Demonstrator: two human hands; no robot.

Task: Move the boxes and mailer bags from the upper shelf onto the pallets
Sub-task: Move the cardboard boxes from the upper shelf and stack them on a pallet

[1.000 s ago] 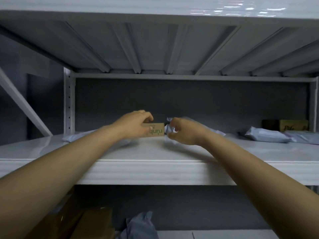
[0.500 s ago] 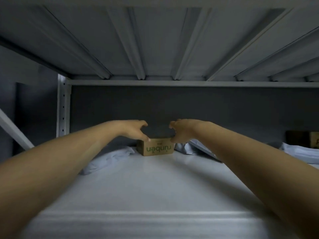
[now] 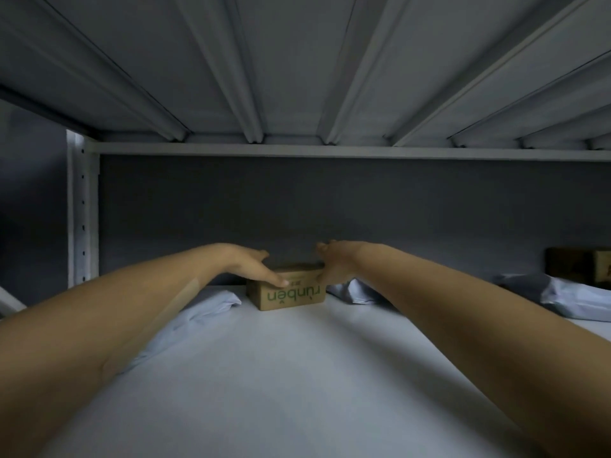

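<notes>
At the far left a perforated upright post [image 3: 82, 209] closes that side of the upper shelf [image 3: 297, 375]. A pale mailer bag [image 3: 211, 304] lies just beside it, partly under the left forearm; dragging the arm back could sweep this bag off the front edge. The left hand [image 3: 246, 264] rests on the top left of the small cardboard box [image 3: 291, 294], thumb on its front face; that grip looks closed on the box, though the far fingers are hidden. The right hand [image 3: 334, 259] clamps the box's right end. The box sits deep on the shelf, near the back wall, so the reach is long and a weak pinch could drop it. A second mailer bag [image 3: 353, 290] touches the box's right side and might snag. Overhead ribs [image 3: 254, 127] hang low, limiting lift; the bare shelf in front gives room to slide. Further right lie another bag [image 3: 555, 297] and a dark box [image 3: 575, 269], well apart.
</notes>
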